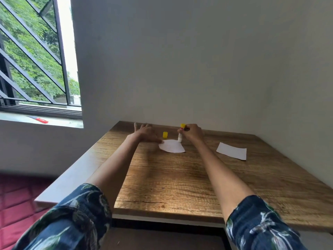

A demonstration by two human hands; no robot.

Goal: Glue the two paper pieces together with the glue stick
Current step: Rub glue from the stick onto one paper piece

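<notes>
A rounded white paper piece [172,146] lies near the far middle of the wooden table [180,181]. My right hand [191,132] grips a white glue stick [180,135] with a yellow end, held upright with its tip touching the paper's far edge. My left hand [146,132] lies flat on the table with fingers spread, its thumb pressing the paper's left edge. The yellow cap [165,134] stands on the table between my hands. A second, rectangular white paper piece [231,151] lies apart to the right.
The table stands in a corner, with walls close behind and to the right. A barred window is at the left, and a red object [41,120] lies on its sill. Red flooring shows beyond the table's left edge.
</notes>
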